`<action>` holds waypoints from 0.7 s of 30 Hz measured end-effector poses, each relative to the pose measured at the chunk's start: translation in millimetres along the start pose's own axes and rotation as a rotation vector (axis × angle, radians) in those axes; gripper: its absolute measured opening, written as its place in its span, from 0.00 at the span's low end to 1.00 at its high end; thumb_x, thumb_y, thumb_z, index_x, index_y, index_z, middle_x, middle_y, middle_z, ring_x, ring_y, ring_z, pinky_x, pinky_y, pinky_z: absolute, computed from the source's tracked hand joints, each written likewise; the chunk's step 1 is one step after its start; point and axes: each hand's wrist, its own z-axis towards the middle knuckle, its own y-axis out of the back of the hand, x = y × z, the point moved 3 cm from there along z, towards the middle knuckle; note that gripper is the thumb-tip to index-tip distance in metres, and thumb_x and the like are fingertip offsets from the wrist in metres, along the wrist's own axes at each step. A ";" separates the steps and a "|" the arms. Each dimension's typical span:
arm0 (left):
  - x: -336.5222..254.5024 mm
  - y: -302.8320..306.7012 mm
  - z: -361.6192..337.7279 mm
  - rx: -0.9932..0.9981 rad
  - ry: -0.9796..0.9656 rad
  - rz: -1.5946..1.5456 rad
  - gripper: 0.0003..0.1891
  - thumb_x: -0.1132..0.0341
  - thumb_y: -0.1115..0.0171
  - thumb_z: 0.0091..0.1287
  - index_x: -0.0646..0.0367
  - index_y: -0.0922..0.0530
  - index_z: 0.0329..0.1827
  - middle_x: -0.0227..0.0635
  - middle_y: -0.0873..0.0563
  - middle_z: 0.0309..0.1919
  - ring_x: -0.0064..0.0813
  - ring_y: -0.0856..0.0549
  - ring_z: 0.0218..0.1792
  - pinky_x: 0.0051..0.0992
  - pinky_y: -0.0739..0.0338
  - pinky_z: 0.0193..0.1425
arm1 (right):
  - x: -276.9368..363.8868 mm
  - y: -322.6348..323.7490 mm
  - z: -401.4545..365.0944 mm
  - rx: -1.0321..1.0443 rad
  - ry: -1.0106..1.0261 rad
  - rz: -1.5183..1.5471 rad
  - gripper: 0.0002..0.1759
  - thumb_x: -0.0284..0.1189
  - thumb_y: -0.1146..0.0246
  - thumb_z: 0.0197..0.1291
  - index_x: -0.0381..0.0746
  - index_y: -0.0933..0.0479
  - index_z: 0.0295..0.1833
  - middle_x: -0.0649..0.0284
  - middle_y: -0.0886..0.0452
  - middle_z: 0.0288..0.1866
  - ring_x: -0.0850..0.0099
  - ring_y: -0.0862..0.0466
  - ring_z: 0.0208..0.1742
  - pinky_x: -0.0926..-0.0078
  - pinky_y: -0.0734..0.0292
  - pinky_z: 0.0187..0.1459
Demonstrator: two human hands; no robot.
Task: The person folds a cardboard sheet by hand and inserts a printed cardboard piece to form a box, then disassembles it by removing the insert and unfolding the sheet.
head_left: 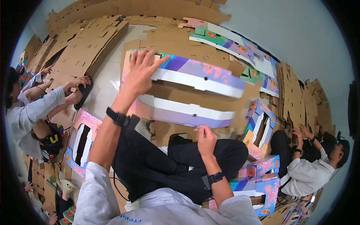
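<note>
A printed cardboard box (187,71), purple and pink with a blossom pattern, is in front of my crossed legs. Long openings with white inner flaps run along it, and its brown inside shows between them. My left hand (140,73) lies over its upper left corner, fingers spread and touching the panel. At the lower edge, my right hand (206,140) is closed, with thumb and forefinger pinching the cardboard rim. The box's right end is blurred by motion.
Folded boxes stand at my left (80,142), right (260,129) and lower right (262,191). Flat printed sheets (240,48) lie on brown cardboard (168,37) ahead. A co-worker (33,108) sits left, another (307,168) right. A cardboard stack (86,48) is at the upper left.
</note>
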 end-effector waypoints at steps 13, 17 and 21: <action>34.6 -129.8 -65.9 0.257 0.290 -0.008 0.48 0.74 0.33 0.70 0.24 0.37 0.92 0.35 0.45 0.94 0.57 0.47 0.92 0.69 0.49 0.90 | -11.6 10.0 90.6 0.573 -0.276 -0.184 0.40 0.56 0.28 0.71 0.30 0.22 0.69 0.34 0.15 0.62 0.41 0.14 0.64 0.51 0.19 0.66; 11.8 -111.9 -69.1 0.182 0.536 0.134 0.49 0.66 0.29 0.68 0.23 0.40 0.92 0.36 0.43 0.93 0.65 0.45 0.90 0.82 0.48 0.83 | -5.7 -6.9 79.4 0.569 -0.130 -0.198 0.39 0.53 0.21 0.63 0.30 0.19 0.63 0.36 0.15 0.61 0.44 0.13 0.61 0.53 0.18 0.64; 23.0 -121.7 -74.5 0.060 0.626 0.170 0.48 0.60 0.28 0.67 0.24 0.37 0.91 0.42 0.35 0.89 0.69 0.35 0.84 0.79 0.38 0.78 | -48.9 -19.4 78.5 0.507 -0.306 0.057 0.29 0.42 0.20 0.66 0.29 0.18 0.57 0.47 0.14 0.57 0.59 0.13 0.57 0.63 0.18 0.59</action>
